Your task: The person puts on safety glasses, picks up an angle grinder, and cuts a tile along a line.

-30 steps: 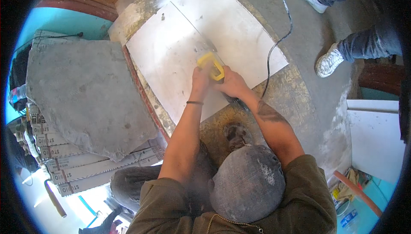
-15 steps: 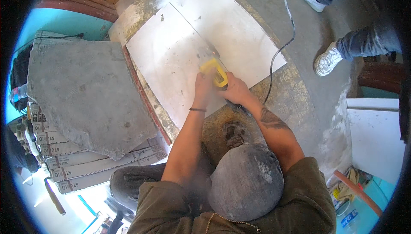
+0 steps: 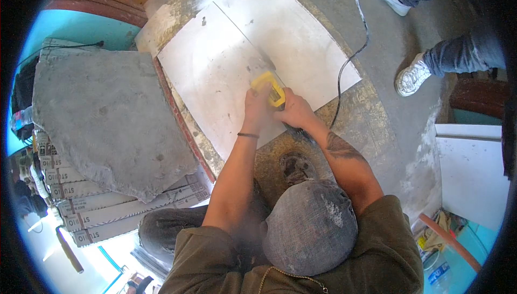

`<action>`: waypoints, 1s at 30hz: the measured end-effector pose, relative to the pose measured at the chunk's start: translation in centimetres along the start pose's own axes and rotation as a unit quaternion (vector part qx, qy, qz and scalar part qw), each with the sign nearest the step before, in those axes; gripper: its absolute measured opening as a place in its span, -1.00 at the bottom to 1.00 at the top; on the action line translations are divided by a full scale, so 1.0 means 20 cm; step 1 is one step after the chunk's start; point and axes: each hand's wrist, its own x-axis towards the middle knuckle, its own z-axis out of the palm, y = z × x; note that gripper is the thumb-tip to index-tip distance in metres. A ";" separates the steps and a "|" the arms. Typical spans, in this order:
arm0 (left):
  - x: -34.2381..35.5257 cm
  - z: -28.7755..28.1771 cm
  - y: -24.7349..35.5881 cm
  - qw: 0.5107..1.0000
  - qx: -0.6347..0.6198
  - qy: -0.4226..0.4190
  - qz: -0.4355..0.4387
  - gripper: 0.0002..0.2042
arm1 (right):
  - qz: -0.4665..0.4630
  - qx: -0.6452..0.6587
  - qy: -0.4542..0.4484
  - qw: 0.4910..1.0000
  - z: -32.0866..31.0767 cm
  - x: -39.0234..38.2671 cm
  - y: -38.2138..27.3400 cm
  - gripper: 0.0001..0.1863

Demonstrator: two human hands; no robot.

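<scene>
A yellow and black corded power saw point(image 3: 276, 96) sits over a large white tile point(image 3: 207, 73) on the floor. My left hand point(image 3: 257, 105) is closed around its left side. Behind it, my right hand point(image 3: 296, 111) grips the dark rear handle. A straight dark line point(image 3: 235, 25) runs from the tile's far edge to the saw. Pale dust blurs the tile around the front of the tool, and the blade itself is hidden. Both forearms reach forward from the lower part of the view.
A black cord point(image 3: 344, 73) curves over the tile's right corner. A rough grey slab point(image 3: 107, 116) lies on stacked boxes point(image 3: 134, 210) to the left. Another person's white shoes point(image 3: 413, 76) stand on the right. A white panel point(image 3: 474, 175) leans at far right.
The saw and both hands have shifted very slightly away from me. The cord's lower stretch has swung a little left. An orange glint ahead of the saw no longer shows.
</scene>
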 end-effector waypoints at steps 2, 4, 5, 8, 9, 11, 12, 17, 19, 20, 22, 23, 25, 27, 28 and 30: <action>0.02 -0.01 0.00 1.000 -0.019 0.003 -0.006 -0.52 | 0.001 -0.026 -0.001 1.000 0.01 0.02 0.00 -0.19; 0.04 -0.04 -0.01 0.999 0.035 0.017 0.000 -0.48 | -0.001 -0.019 0.004 1.000 0.01 0.02 0.00 -0.19; 0.06 -0.05 -0.02 0.999 0.035 0.017 0.000 -0.48 | -0.003 -0.012 0.009 1.000 0.01 0.03 0.00 -0.19; 0.14 -0.09 -0.04 0.996 0.085 0.020 0.003 -0.44 | -0.025 -0.020 0.019 0.999 0.02 0.05 -0.02 -0.22; 0.17 -0.10 -0.04 0.994 0.104 0.024 0.000 -0.44 | -0.026 -0.019 0.019 0.999 0.01 0.06 -0.03 -0.22; 0.18 -0.12 -0.06 0.992 0.122 0.028 -0.004 -0.44 | -0.002 -0.015 -0.010 1.000 0.00 0.07 -0.04 -0.24; 0.18 -0.11 -0.07 0.994 0.107 0.037 0.007 -0.45 | -0.002 -0.016 -0.010 1.000 -0.01 0.06 -0.05 -0.24; 0.12 -0.09 -0.07 0.997 0.071 -0.009 0.021 -0.49 | -0.008 -0.020 -0.002 1.000 -0.02 0.00 -0.05 -0.24; 0.07 -0.06 -0.08 0.999 0.037 0.019 0.007 -0.53 | 0.003 -0.007 -0.001 1.000 -0.03 -0.04 -0.06 -0.24; 0.05 -0.05 -0.08 0.999 0.037 0.017 0.008 -0.53 | 0.015 0.003 0.003 1.000 -0.05 -0.06 -0.07 -0.24; 0.01 -0.01 -0.07 0.999 0.029 -0.031 0.026 -0.59 | 0.008 -0.001 0.003 1.000 -0.04 -0.08 0.00 -0.25; 0.00 -0.02 -0.06 0.999 0.031 -0.029 0.028 -0.59 | -0.004 -0.001 -0.003 1.000 -0.04 -0.09 -0.03 -0.26; -0.02 -0.04 -0.07 0.998 0.057 0.029 0.007 -0.60 | 0.008 0.015 -0.012 1.000 -0.06 -0.12 -0.09 -0.26; -0.06 0.00 -0.05 0.998 0.057 0.014 -0.001 -0.59 | 0.028 0.025 -0.016 0.999 -0.09 -0.15 -0.09 -0.26; -0.08 0.03 -0.05 0.998 0.057 0.002 -0.009 -0.59 | 0.016 0.027 -0.009 0.999 -0.10 -0.16 -0.08 -0.26; -0.10 0.06 -0.05 0.998 0.065 0.001 -0.008 -0.60 | 0.005 0.028 -0.002 1.000 -0.11 -0.17 -0.06 -0.26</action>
